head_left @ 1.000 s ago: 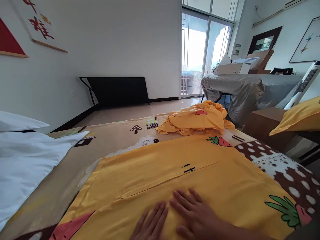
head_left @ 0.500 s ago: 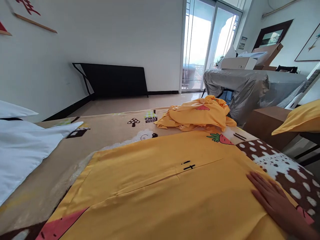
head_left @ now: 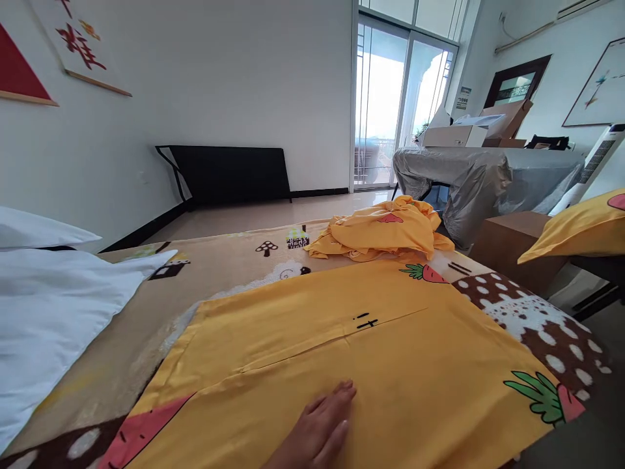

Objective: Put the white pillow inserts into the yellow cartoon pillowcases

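Note:
A yellow pillowcase [head_left: 371, 352] with carrot prints lies spread flat on the bed in front of me. My left hand [head_left: 319, 430] rests palm down on its near middle, fingers stretched out flat and holding nothing. My right hand is out of the picture. A crumpled yellow cloth [head_left: 385, 236] of the same print lies in a heap at the far end of the bed. The bed sheet [head_left: 234, 267] under them is beige with cartoon sheep and mushrooms.
White pillows [head_left: 49, 306] lie at the left of the bed. A yellow pillow [head_left: 581, 228] sits on a brown box [head_left: 508, 244] to the right. Beyond are a table under grey plastic [head_left: 488, 176] with cardboard boxes, a black panel [head_left: 229, 174] against the wall, and glass doors.
My right hand, which lay at the pillowcase's right edge half a second ago, has left the view. My left hand has come back onto the middle of the pillowcase.

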Available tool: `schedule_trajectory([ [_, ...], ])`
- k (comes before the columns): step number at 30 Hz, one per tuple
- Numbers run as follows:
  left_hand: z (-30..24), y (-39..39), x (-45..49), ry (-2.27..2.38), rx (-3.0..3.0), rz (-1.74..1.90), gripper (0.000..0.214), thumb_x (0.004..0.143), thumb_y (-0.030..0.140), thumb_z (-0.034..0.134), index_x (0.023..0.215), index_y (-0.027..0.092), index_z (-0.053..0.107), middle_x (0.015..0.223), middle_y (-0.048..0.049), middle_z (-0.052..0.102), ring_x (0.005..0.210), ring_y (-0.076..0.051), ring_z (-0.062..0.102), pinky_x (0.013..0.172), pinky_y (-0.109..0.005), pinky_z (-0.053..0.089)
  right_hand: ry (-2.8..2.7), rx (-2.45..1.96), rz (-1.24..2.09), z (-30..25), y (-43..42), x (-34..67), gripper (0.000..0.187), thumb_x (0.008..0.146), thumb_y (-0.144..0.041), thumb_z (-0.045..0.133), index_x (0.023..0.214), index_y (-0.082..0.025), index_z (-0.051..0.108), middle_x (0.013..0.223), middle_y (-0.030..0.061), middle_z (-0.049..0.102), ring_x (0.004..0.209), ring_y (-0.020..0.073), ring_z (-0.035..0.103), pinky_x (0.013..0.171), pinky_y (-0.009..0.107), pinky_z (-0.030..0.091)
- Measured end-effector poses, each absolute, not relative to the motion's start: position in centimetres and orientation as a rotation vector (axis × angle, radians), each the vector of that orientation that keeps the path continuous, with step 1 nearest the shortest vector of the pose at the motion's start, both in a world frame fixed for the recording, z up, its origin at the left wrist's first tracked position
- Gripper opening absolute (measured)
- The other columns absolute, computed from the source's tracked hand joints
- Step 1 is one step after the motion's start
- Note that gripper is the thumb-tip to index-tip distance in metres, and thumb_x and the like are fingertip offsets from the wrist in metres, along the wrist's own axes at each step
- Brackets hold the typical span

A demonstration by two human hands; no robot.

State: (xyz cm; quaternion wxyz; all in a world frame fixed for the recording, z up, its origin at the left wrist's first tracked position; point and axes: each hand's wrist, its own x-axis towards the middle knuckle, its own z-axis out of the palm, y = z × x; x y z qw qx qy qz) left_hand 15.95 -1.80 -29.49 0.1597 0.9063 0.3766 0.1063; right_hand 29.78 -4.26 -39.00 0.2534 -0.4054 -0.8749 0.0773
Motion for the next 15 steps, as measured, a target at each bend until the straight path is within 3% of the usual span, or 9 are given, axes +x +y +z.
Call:
schedule_trajectory([
  [5,-33.8,-1.4,17.7,1.048,3.234,0.576,0.054,0.090,0.027,0.042,0.142,0.020,0.028,0.141,-0.0028,0.041,0.129,-0.017,0.042,0.103,-0.029,0.043,-2.227,-1.206,0.227,-37.1,-3.9,30.7,0.053,0.093,-0.012,0.029,0.143,-0.030,0.029,0.131,0.0014,0.054,0.126,0.0124,0.045,0.093,0.035,0.050],
  [8,-36.5,-2.4,17.3,1.187,3.393,0.776,0.051,0.087,0.021,0.041,0.138,0.020,0.040,0.132,-0.0019,0.054,0.119,-0.016,0.052,0.090,-0.026,0.051,-2.196,-1.241,0.202,-36.7,-4.3,30.3,0.054,0.092,-0.013,0.036,0.143,-0.031,0.030,0.135,0.0008,0.050,0.127,0.0139,0.043,0.095,0.034,0.049],
  [11,-37.3,-3.1,17.0,1.370,3.395,0.760,0.054,0.082,0.016,0.041,0.135,0.028,0.043,0.128,0.0020,0.058,0.115,-0.017,0.055,0.086,-0.030,0.053,-2.238,-1.234,0.173,-36.7,-4.2,30.3,0.059,0.091,-0.025,0.045,0.146,-0.027,0.023,0.143,0.0037,0.039,0.130,0.0198,0.041,0.098,0.036,0.046],
  [15,-35.7,-3.2,15.5,1.300,3.458,0.738,0.051,0.082,0.026,0.045,0.133,0.022,0.047,0.131,0.0019,0.056,0.120,-0.014,0.050,0.097,-0.025,0.042,-2.313,-1.373,-0.007,-36.9,-3.5,34.1,0.061,0.090,-0.043,0.044,0.145,-0.028,0.024,0.144,0.0036,0.034,0.130,0.0259,0.040,0.101,0.044,0.042],
])
